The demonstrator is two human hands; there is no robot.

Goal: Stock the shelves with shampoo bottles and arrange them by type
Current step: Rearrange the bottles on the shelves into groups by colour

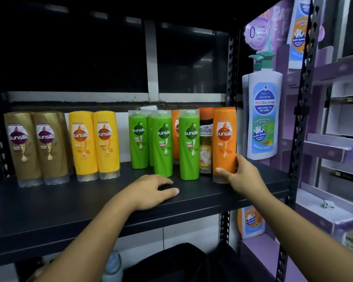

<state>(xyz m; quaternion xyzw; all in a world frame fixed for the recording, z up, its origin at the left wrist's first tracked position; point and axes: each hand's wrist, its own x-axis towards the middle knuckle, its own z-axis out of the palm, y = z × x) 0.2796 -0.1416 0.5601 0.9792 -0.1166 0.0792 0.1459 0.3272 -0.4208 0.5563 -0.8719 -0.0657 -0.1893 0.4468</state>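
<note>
At the right end of the shelf (69,202) the right hand (239,173) gripped the orange bottle (224,139) low down, probably slick and stiff, while the left hand (153,190) lay slack, empty.

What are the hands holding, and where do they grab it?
The right hand has its grip on the orange bottle, low on its side. The left hand rests on the shelf, holding nothing.
</note>
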